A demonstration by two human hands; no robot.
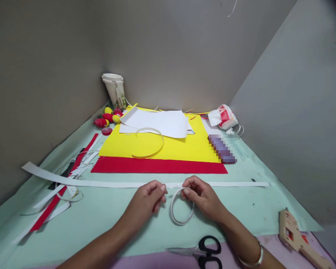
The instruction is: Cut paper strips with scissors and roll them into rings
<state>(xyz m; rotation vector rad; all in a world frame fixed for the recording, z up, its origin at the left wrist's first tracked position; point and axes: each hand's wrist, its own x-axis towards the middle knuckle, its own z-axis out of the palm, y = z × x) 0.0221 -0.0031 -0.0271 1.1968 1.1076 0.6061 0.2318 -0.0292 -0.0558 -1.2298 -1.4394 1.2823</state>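
Your right hand (200,194) pinches white ring (182,223) at top, over green cloth (240,209); left hand (149,198) curls beside it, can't tell if pinching anything. Ring looks light, springy, crushable: take rim softly.

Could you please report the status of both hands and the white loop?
Right hand holding white loop near its top. Left hand apart from loop. White strip lying behind. Scissors nearer, not touching loop.

White ring (173,212) — (scissor handles (209,256) black)
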